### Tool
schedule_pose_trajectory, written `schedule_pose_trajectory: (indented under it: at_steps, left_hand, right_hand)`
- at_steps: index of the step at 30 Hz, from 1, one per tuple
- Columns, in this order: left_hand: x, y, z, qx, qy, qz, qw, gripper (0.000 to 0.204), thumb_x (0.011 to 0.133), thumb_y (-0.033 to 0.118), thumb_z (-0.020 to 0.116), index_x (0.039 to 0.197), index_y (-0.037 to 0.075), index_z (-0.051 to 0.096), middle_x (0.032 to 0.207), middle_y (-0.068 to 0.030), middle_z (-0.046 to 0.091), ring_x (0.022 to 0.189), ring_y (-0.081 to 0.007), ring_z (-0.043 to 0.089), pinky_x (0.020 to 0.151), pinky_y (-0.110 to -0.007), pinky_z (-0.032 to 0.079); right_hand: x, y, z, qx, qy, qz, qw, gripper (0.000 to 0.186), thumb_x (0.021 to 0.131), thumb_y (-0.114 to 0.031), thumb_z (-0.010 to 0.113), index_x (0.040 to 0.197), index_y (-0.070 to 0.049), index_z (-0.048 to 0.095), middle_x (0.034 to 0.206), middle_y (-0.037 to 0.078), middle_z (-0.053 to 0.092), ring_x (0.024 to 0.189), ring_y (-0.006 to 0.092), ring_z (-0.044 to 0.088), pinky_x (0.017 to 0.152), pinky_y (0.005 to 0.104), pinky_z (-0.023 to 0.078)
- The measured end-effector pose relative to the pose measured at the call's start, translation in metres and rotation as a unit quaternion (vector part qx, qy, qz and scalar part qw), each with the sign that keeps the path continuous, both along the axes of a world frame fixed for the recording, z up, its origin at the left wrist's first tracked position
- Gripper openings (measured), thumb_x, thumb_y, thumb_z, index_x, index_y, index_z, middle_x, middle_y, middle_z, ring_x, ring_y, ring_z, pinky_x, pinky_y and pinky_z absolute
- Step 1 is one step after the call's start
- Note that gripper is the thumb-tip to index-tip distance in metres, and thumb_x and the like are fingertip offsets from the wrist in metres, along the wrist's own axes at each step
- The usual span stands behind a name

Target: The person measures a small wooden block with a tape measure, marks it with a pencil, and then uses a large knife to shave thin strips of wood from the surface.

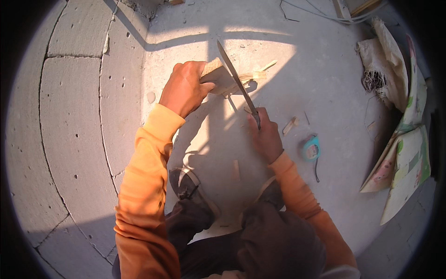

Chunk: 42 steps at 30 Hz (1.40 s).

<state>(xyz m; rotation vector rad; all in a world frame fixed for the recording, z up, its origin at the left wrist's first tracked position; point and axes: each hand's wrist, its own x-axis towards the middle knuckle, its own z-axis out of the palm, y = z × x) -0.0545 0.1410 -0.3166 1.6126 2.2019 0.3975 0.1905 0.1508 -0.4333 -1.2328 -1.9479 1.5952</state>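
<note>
My left hand point(185, 87) is closed round the near-left side of a short wooden block point(219, 80), holding it tilted just above or on the floor; the contact is hard to tell. Its rough, pale end catches the sun. In my right hand point(267, 138), fingers wrapped round its grip, is a long machete point(238, 80) with a dark, narrow blade. The blade slants up and to the left past the block's right side; whether it touches the wood I cannot tell. Pale wood splinters point(261, 74) lie just beyond the blade.
A teal tape measure point(310, 149) lies on the concrete floor right of my right hand. Small wood chips point(291, 125) are scattered nearby. A grey block wall point(76, 116) rises at left. Frayed sacking point(377, 69) and a printed sheet point(399, 162) stand at right. My shoes point(193, 183) are below.
</note>
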Motion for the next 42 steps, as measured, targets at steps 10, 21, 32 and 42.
schedule_pose_trajectory:
  at_steps: [10, 21, 32, 42]
  left_hand:
    - [-0.004, -0.002, -0.003, 0.021, 0.015, -0.04, 0.999, 0.024, 0.077, 0.006, 0.078, 0.097, -0.005, 0.067, 0.082, -0.0248, 0.067, 0.077, -0.0421, 0.067, 0.071, -0.042, 0.053]
    - [-0.001, 0.003, 0.004, -0.005, -0.023, 0.001, 1.0, 0.02, 0.077, 0.007, 0.078, 0.089, -0.005, 0.067, 0.08, -0.0252, 0.067, 0.078, -0.0452, 0.066, 0.075, -0.047, 0.053]
    - [0.002, 0.001, 0.003, -0.009, -0.022, -0.011, 1.0, 0.024, 0.078, 0.004, 0.077, 0.098, -0.004, 0.068, 0.08, -0.0238, 0.068, 0.072, -0.0384, 0.067, 0.071, -0.04, 0.053]
    - [0.003, -0.002, 0.009, -0.025, -0.033, 0.011, 0.999, 0.018, 0.076, 0.003, 0.078, 0.089, -0.003, 0.068, 0.082, -0.0245, 0.069, 0.081, -0.0456, 0.065, 0.083, -0.049, 0.052]
  right_hand:
    - [-0.014, -0.009, -0.009, 0.104, 0.016, -0.011, 0.994, 0.024, 0.103, -0.024, 0.06, 0.107, -0.003, 0.05, 0.075, 0.022, 0.063, 0.072, 0.048, 0.064, 0.06, 0.0503, 0.049]
    - [-0.009, 0.009, 0.003, -0.008, 0.007, -0.014, 1.0, 0.023, 0.103, -0.024, 0.06, 0.107, -0.003, 0.052, 0.073, 0.022, 0.062, 0.069, 0.0468, 0.064, 0.06, 0.048, 0.049]
    - [-0.011, 0.001, -0.016, 0.034, 0.01, -0.002, 0.999, 0.025, 0.103, -0.023, 0.06, 0.112, -0.001, 0.052, 0.074, 0.022, 0.063, 0.067, 0.047, 0.063, 0.063, 0.0491, 0.049]
    - [-0.01, -0.014, 0.012, 0.062, 0.106, -0.09, 0.988, 0.026, 0.104, -0.026, 0.057, 0.112, -0.001, 0.053, 0.078, 0.021, 0.065, 0.07, 0.0468, 0.064, 0.063, 0.0499, 0.049]
